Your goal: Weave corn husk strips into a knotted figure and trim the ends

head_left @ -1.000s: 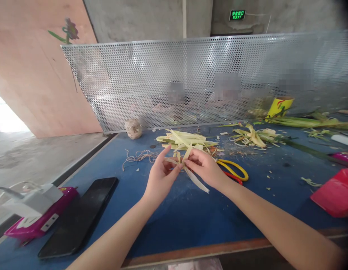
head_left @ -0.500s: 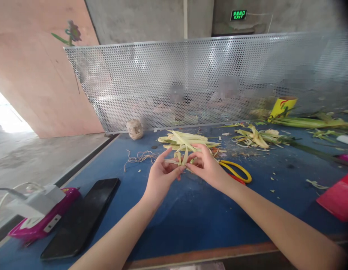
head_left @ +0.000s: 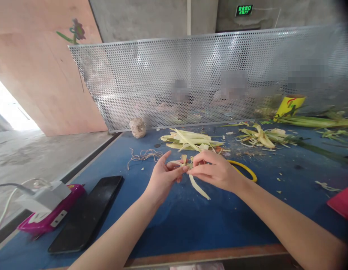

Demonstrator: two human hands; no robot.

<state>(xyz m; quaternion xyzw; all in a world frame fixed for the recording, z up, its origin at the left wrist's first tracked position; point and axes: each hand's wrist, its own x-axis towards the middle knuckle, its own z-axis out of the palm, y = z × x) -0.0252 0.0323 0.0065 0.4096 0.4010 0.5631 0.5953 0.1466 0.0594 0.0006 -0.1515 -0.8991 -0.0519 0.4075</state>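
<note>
Above the blue tabletop [head_left: 188,225], the left hand [head_left: 164,176] pinches a small knot of pale leaf strips [head_left: 200,189] between its thumb and the fingers behind, one finger standing clear; the right hand [head_left: 216,170] has its thumb and fingertips together on the same strips, meeting the left thumb. Half a second earlier the right fingers were spread and arched; they have since closed, and one long strip now hangs below them. The yellow handle [head_left: 247,169] emerges behind the right hand — the red one beneath it, visible earlier, is now hidden. Just beyond the hands lie a pile of leaf strips [head_left: 191,139] and, to the left, tangled twine [head_left: 144,154]; scraps dot the surface. Nearer the left edge, a black phone [head_left: 86,213] rests beside a magenta power strip [head_left: 54,221] bearing a white adapter [head_left: 46,200]. A perforated metal screen [head_left: 162,63] bounds the far side, with blurred people beyond it, a pinkish wall [head_left: 36,75] to the left and grey concrete [head_left: 146,18] behind. Lettering: a green sign [head_left: 243,10] reads "EXIT" below Chinese characters; the red marking on the yellow cylinder [head_left: 290,105] is illegible.
</note>
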